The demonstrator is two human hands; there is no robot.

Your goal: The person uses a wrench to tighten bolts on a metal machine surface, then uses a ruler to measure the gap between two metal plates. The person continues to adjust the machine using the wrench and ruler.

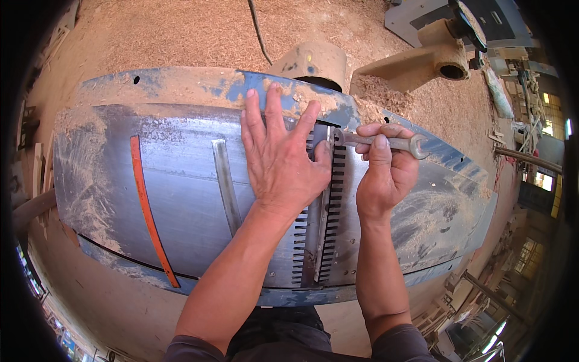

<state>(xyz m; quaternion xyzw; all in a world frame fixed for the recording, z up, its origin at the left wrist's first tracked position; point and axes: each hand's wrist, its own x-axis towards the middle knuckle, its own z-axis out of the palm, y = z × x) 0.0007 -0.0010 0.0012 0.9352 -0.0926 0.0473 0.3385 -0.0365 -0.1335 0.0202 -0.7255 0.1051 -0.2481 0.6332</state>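
At the frame's centre the left hand (278, 158) lies flat and spread on the grey steel planer table (181, 193), while the right hand (386, 172) grips a grey open-ended steel spanner (381, 142) whose head sits at the comb-edged cutter slot (319, 217), work seemingly midway.

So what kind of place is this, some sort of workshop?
Most likely a woodworking shop. Sawdust covers the floor, the left hand rests on a metal planer-type machine table with a toothed slot, and the right hand holds a wrench.
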